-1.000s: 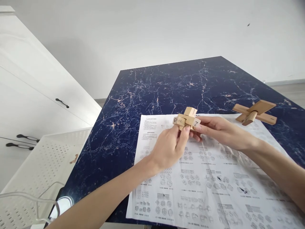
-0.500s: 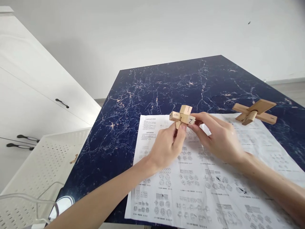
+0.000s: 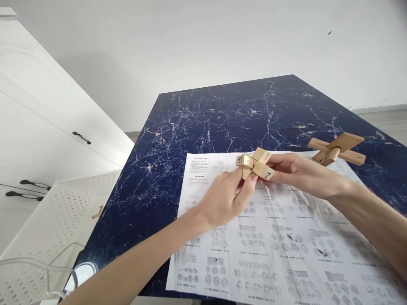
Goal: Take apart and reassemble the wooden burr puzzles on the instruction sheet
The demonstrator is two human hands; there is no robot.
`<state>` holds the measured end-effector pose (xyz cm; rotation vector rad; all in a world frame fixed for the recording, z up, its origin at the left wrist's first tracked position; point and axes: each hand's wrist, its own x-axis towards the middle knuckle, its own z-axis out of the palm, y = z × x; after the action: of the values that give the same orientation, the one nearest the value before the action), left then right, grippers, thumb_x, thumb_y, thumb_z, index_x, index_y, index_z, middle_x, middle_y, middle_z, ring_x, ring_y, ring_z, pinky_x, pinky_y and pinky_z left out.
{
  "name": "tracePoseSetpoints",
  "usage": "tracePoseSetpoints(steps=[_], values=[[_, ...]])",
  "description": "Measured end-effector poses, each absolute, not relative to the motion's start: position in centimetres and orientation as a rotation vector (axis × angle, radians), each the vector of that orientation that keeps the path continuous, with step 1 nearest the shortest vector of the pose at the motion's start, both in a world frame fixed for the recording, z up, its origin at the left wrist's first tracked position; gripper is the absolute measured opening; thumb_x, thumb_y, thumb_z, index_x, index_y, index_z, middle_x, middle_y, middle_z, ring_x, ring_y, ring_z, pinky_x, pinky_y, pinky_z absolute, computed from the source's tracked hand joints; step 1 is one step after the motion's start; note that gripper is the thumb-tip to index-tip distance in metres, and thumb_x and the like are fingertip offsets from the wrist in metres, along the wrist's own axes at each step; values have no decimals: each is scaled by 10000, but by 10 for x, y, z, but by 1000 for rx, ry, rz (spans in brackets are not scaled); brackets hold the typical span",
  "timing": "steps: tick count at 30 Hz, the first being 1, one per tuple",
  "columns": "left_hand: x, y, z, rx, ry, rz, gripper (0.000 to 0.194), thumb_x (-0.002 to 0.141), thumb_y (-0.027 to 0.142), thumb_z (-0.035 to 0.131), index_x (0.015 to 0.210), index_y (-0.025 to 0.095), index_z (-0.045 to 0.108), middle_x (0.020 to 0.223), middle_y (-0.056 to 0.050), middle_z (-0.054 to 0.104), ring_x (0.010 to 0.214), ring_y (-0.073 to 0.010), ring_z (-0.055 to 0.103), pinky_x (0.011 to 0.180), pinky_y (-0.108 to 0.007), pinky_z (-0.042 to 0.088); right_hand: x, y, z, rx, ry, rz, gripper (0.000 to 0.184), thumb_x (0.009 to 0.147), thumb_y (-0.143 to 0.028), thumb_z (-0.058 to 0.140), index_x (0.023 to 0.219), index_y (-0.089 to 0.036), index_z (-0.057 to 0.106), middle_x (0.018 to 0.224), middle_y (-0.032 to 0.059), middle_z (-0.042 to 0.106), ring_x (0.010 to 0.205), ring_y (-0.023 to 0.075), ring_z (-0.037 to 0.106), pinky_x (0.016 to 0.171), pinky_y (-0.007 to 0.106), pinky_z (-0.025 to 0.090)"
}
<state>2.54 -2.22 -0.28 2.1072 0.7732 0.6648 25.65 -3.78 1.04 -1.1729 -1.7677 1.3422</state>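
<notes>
Evidently, the blue marbled desk (image 3: pixel 203 123) gives most room for moving beyond the printed sheet (image 3: pixel 203 169), towards its far edge. A wooden cross (image 3: pixel 337 150) limits room past the right hand (image 3: pixel 299 173). Above the sheet, the left hand (image 3: pixel 227 199) pinches the numbered puzzle (image 3: pixel 256 163) from below, the right near its "2" end. Probably light and stiff, with sliding joints: best held by crossing blocks.

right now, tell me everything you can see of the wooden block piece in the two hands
The wooden block piece looks like pale wood: squared bars crossing at the middle, ends jutting several ways. Dark markings show on it, including a 3 and a 2. It is tilted, over the printed sheet, with the left hand gripping its lower side and the right hand its right.
</notes>
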Motion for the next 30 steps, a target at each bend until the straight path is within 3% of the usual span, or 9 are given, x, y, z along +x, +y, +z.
tracePoseSetpoints(steps=[4, 9, 15, 20, 26, 30], values=[[24, -22, -3, 2038, 785, 666, 450, 1144, 504, 337, 788, 239, 408, 618, 33, 497, 519, -121, 448, 523, -311, 357, 255, -38, 6, -1209, -1784, 1266, 406, 1026, -624, 652, 1051, -253, 815, 937, 76, 751, 806, 225, 659, 704, 370, 567], [24, -21, -3, 2052, 764, 648, 377, 1126, 449, 375, 814, 240, 411, 611, 54, 472, 518, -119, 421, 545, -319, 344, 261, -37, -1, -1218, -1734, 1377, 338, 988, -589, 736, 1106, -284, 821, 1004, 74, 778, 849, 244, 700, 731, 385, 594], [25, -22, -3, 2028, 800, 638, 416, 1125, 474, 377, 777, 246, 372, 591, 52, 448, 504, -117, 393, 526, -321, 334, 257, -38, -3, -1232, -1641, 1345, 406, 933, -627, 790, 1135, -276, 814, 1083, 97, 805, 961, 288, 752, 830, 437, 645], [26, -22, -4, 2016, 853, 697, 428, 1130, 466, 364, 765, 244, 378, 580, 50, 456, 499, -116, 411, 524, -318, 330, 246, -41, 0, -1290, -1642, 1151, 407, 923, -652, 787, 1021, -257, 806, 1040, 83, 809, 913, 264, 765, 785, 398, 647], [25, -20, -5, 1977, 875, 721, 426, 1117, 492, 373, 771, 246, 392, 602, 42, 482, 523, -122, 434, 519, -313, 325, 240, -43, -10, -1295, -1639, 913, 389, 939, -612, 789, 1100, -258, 792, 1034, 74, 814, 912, 262, 762, 793, 393, 624], [25, -20, -4, 1936, 877, 716, 425, 1127, 497, 375, 787, 244, 406, 619, 41, 484, 538, -123, 434, 526, -316, 330, 240, -43, -11, -1274, -1642, 952, 383, 976, -592, 753, 1161, -257, 780, 1081, 83, 813, 924, 260, 773, 801, 393, 635]])
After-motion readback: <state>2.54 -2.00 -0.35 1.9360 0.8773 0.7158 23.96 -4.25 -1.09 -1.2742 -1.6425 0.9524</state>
